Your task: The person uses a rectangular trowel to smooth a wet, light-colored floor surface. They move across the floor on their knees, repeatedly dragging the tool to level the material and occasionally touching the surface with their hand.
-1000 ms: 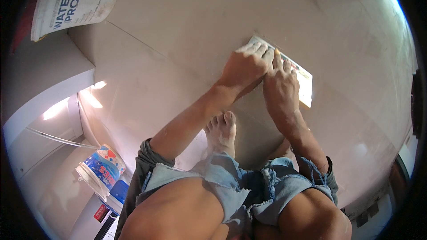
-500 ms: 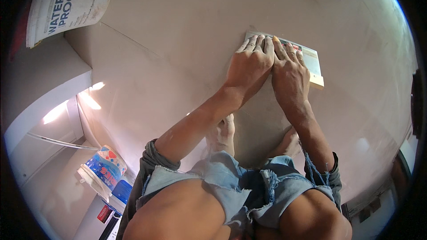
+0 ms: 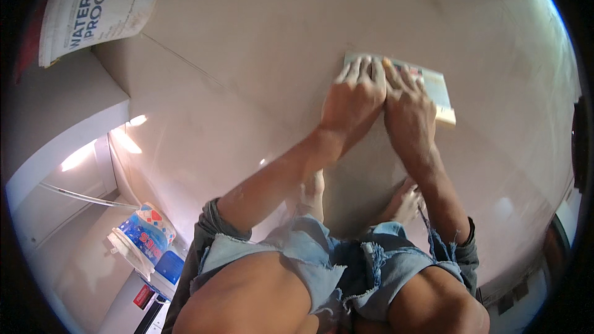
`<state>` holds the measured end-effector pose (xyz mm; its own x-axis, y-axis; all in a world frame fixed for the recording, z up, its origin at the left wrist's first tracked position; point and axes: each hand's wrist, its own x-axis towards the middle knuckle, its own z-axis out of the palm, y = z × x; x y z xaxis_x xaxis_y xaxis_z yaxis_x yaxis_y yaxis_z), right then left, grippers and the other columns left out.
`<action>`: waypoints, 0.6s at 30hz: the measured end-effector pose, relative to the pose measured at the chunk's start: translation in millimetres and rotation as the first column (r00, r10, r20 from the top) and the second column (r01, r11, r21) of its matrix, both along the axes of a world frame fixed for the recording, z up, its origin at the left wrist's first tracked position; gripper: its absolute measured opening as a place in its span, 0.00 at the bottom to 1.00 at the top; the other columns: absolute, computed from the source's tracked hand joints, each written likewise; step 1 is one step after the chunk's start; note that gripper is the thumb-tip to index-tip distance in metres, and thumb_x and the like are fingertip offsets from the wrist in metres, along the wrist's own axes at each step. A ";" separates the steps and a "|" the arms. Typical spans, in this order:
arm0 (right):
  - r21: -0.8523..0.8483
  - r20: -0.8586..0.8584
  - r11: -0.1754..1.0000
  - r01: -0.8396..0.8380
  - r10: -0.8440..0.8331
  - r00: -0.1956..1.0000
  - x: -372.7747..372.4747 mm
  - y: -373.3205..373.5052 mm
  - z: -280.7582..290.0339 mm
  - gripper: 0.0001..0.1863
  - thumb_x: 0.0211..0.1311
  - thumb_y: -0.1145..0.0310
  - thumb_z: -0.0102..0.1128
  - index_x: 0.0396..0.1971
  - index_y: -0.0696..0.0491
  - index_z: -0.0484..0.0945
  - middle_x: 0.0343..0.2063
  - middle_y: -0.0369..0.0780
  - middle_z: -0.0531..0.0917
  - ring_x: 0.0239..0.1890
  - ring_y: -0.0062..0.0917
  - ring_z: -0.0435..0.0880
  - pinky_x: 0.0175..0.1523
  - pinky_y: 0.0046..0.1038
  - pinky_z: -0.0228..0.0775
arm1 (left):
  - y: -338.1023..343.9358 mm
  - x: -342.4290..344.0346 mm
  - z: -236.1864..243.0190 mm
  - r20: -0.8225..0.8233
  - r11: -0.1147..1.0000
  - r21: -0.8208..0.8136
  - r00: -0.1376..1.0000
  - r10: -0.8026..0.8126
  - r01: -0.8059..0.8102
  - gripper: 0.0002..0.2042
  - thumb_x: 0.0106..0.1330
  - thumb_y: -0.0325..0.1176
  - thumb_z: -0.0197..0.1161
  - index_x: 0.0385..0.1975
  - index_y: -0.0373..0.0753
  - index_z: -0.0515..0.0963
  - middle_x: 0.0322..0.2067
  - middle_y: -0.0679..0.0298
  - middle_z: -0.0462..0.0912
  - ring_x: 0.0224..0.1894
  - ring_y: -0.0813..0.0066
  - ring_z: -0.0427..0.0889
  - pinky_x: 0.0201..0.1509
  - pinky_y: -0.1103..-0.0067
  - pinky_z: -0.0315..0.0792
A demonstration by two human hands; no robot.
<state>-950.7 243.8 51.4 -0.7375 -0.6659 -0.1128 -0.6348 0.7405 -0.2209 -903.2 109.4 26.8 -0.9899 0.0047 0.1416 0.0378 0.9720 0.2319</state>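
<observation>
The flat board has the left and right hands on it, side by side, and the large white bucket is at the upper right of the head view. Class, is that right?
Not quite. The large white bucket is at the upper left, as the head view shows. The left hand and right hand are indeed side by side on the flat board.

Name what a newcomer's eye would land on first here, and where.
Probably the left hand and right hand, side by side with fingers over a flat rectangular board, just right of centre. Next, the large white bucket at upper left. Then the frayed pale-blue shorts at lower centre.
</observation>
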 end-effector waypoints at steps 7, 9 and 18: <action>0.030 -0.036 1.000 0.004 -0.003 0.999 10.6 14.3 2.0 0.23 0.68 0.72 0.65 0.63 0.55 0.83 0.69 0.45 0.80 0.69 0.43 0.80 0.72 0.44 0.73 | 13.4 1.4 -20.6 -0.173 0.998 -0.063 0.985 0.008 -0.019 0.06 0.65 0.28 0.65 0.40 0.39 0.80 0.40 0.59 0.89 0.46 0.65 0.91 0.46 0.74 0.86; 0.019 -0.063 1.000 -0.007 0.008 0.998 -0.1 15.7 1.4 0.23 0.68 0.72 0.65 0.63 0.55 0.83 0.68 0.45 0.81 0.69 0.42 0.80 0.72 0.43 0.74 | 13.0 -11.1 -4.1 -0.124 0.993 -0.115 0.992 -0.034 0.020 0.04 0.63 0.30 0.66 0.35 0.41 0.81 0.36 0.62 0.89 0.42 0.71 0.91 0.44 0.78 0.85; 0.078 -0.092 0.996 -0.033 0.040 0.995 -4.5 24.0 -4.4 0.23 0.69 0.69 0.66 0.63 0.55 0.83 0.68 0.43 0.81 0.69 0.40 0.81 0.69 0.44 0.78 | 19.2 -12.9 -5.5 -0.025 1.000 0.028 1.000 -0.005 0.006 0.05 0.69 0.30 0.63 0.41 0.40 0.81 0.41 0.58 0.90 0.46 0.60 0.92 0.45 0.68 0.87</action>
